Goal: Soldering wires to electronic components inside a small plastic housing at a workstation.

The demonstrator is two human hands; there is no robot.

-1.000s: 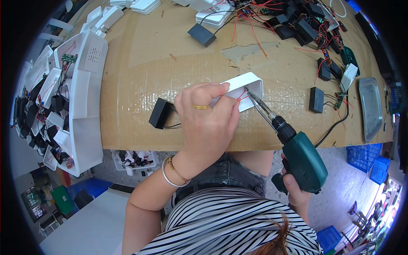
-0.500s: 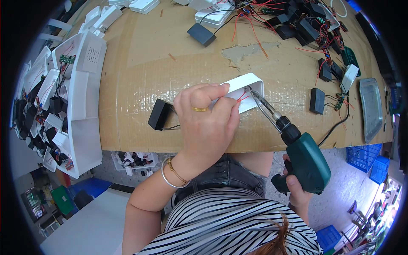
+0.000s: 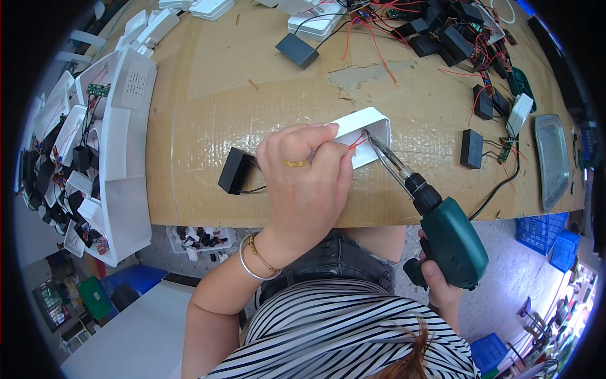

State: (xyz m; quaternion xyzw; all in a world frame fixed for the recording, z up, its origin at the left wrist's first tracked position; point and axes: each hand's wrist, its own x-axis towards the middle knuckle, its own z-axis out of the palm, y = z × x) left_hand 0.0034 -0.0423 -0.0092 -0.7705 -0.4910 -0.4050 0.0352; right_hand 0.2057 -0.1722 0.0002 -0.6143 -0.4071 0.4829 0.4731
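Note:
A white plastic case point(image 3: 361, 119) is tilted over the cardboard-covered table, pinched by my left hand point(image 3: 304, 170). Thin red wires point(image 3: 357, 141) show at my left fingertips, inside the open end of the case. My right hand point(image 3: 440, 284) is wrapped round the grip of a dark green soldering gun point(image 3: 456, 243). Its long metal tip reaches into the case beside the wire ends; whether it touches them I cannot tell. Left of my left hand lies a black box point(image 3: 235, 170) on black leads that run under the hand.
A white bin point(image 3: 129, 151) full of cases and parts stands at the left. Black boxes and red wires form a heap point(image 3: 451, 38) at the far right. A metal tray point(image 3: 551, 164) lies at the right edge, near a wired circuit board point(image 3: 505, 150).
The soldering gun has shifted slightly left, and its tip sits a little further into the case. My left hand and the case have hardly moved.

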